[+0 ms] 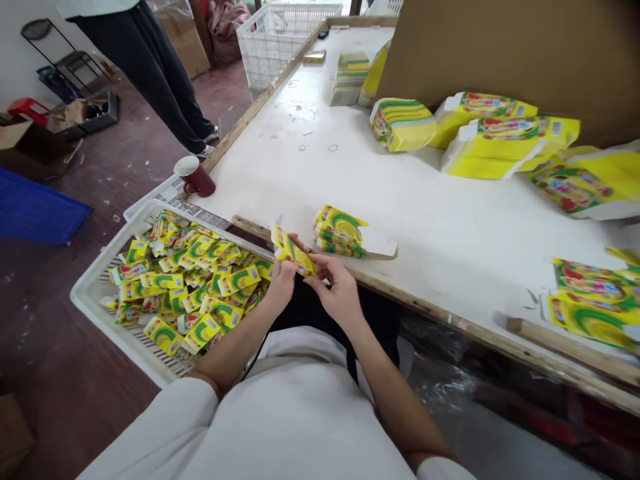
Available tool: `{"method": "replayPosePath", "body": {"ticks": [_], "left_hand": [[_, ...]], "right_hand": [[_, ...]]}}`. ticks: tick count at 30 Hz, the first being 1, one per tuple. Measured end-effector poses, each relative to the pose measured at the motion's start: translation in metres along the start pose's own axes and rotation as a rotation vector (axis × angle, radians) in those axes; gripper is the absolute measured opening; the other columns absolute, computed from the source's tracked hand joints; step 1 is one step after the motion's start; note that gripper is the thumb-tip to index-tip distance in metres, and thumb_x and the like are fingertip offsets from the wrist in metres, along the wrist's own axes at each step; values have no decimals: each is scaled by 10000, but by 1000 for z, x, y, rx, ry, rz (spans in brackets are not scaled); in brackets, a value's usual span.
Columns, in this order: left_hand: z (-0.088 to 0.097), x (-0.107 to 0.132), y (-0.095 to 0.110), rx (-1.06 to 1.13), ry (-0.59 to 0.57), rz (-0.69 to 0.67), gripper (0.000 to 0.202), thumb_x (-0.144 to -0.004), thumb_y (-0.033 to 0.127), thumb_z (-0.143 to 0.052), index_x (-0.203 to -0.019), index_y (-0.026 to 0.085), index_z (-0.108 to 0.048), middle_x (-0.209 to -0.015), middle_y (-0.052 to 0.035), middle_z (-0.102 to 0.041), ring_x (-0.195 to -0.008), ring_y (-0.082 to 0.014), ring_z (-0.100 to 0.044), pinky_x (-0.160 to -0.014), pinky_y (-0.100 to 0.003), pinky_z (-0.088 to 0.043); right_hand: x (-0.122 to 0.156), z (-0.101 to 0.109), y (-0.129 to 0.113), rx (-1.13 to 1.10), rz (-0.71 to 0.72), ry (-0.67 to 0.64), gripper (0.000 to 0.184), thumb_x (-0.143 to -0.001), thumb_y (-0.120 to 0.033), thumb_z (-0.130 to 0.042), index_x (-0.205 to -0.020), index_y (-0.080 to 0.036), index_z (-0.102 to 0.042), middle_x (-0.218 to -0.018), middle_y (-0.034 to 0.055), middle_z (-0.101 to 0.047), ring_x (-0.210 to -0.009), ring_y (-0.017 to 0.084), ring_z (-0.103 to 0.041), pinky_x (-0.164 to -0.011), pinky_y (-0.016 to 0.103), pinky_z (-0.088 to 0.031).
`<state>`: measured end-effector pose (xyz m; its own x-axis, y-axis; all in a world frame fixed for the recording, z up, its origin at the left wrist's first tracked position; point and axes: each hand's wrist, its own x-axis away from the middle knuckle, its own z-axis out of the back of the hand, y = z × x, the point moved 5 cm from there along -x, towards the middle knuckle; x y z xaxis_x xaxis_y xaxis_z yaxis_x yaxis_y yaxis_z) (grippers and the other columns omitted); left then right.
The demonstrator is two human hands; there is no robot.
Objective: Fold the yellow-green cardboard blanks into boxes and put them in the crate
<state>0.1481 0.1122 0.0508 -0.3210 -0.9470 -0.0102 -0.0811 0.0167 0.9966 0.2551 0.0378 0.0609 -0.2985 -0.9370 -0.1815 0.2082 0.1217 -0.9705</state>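
Observation:
Between both my hands, just over the table's front edge, is a small yellow-and-green printed carton (296,256). My left hand (283,283) grips its left end, thumb on the near face. At the other end my right hand (334,285) pinches the carton with thumb and fingers. A short stack of flat cartons (341,230) lies on the table just beyond my right hand, white flaps pointing right. To my left, a white plastic basket (100,293) holds many folded cartons (205,280) in a loose heap.
Bundles of flat cartons (510,143) lie on the white table (270,173) before a large brown cardboard sheet (500,53). A maroon mug (200,179) stands at the left corner. Another person's legs (155,73) are beyond. More cartons (590,300) lie at right by a wooden strip (565,347).

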Motion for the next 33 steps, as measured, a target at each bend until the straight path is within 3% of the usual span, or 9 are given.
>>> {"method": "replayPosePath", "body": {"ticks": [8, 12, 14, 18, 21, 23, 25, 29, 33], "left_hand": [[18, -1, -8, 191, 259, -58, 447, -718, 630, -738, -783, 205, -615, -730, 25, -659, -638, -112, -607, -658, -245, -519], [33, -9, 16, 36, -1, -52, 664, -804, 794, -472, -974, 194, -701, -1007, -83, -747, -984, -239, -699, -907, -366, -543], [39, -10, 39, -87, -163, -114, 843, -810, 850, -308, -1233, 195, -626, -1307, -132, -649, -1266, -288, -579, -1097, -431, -427], [30, -2, 66, -596, -423, -216, 1089, -568, 763, -746, -1435, 188, -423, -1486, -183, -476, -1405, -389, -407, -1171, -517, -305], [13, 6, 57, -804, -487, -157, 893, -656, 468, -826, -1396, 201, -403, -1249, -129, -634, -1162, -337, -620, -987, -455, -489], [6, 9, 48, -829, -447, -171, 731, -744, 328, -747, -1366, 214, -382, -1179, -91, -642, -1051, -279, -665, -896, -386, -527], [2, 13, 41, -834, -421, -236, 761, -739, 280, -735, -1378, 214, -328, -1266, -111, -588, -1085, -276, -653, -899, -370, -524], [-1, 19, 29, -816, -454, -313, 793, -739, 241, -700, -1391, 208, -250, -1339, -151, -535, -1149, -291, -628, -901, -377, -522], [3, 21, 28, -774, -356, -242, 690, -731, 278, -714, -1297, 216, -324, -1142, -94, -620, -968, -243, -681, -794, -337, -536]], "right_hand": [[5, 0, -4, -2, 39, -41, 213, -939, -298, -541, -1068, -224, -693, -861, 39, -660, -765, 186, -621, -718, 336, -537], [-3, 28, -11, 208, 134, 69, 206, -927, -273, -571, -1045, -253, -739, -888, 45, -698, -818, 205, -643, -749, 361, -539], [-5, 39, -19, 402, 211, 94, 248, -942, -235, -540, -1043, -298, -757, -891, 43, -709, -852, 214, -633, -828, 406, -521], [-2, 34, -30, 578, 364, 18, 338, -947, -180, -520, -1007, -411, -758, -864, 13, -720, -923, 224, -623, -1017, 494, -427], [1, 28, -27, 512, 327, 111, 304, -902, -309, -616, -1180, -409, -684, -1104, 51, -688, -1175, 288, -568, -1116, 549, -355], [2, 31, -18, 367, 213, 257, 563, -863, -432, -646, -1400, -331, -511, -1373, 110, -554, -1349, 334, -446, -1123, 575, -358], [-1, 27, -7, 98, 90, 208, 669, -893, -500, -566, -1489, -271, -364, -1491, 135, -453, -1395, 322, -421, -1094, 547, -419], [-6, -1, 3, -347, -124, -209, 495, -935, -502, -491, -1370, -267, -501, -1358, 80, -619, -1251, 251, -593, -1047, 444, -500], [-10, 3, 4, -332, -146, -23, 543, -856, -561, -613, -1299, -249, -579, -1285, 78, -671, -1236, 264, -601, -1077, 448, -476]]}}
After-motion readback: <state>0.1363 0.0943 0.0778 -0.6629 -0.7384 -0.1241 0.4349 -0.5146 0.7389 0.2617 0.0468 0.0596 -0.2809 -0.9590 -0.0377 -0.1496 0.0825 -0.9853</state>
